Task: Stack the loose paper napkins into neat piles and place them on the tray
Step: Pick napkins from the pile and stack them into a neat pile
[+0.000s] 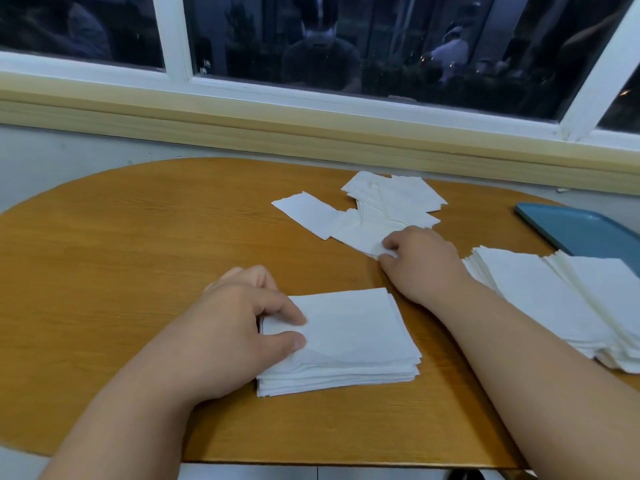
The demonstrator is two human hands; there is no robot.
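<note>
Near the table's (pixel 138 237) front edge the left hand (pixel 235 327) grips a napkin pile (pixel 353 337), while the right hand (pixel 422 261) pinches a loose napkin (pixel 360 233) toward the back edge, the tray (pixel 581 230) lying at the right edge.

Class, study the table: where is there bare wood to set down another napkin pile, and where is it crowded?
Bare: the table's left side, beside the left hand, and the near strip in front of the stack it holds. The tray's visible part is bare too. Crowded: the loose napkins the right hand pinches, and the piles at the right edge.
</note>
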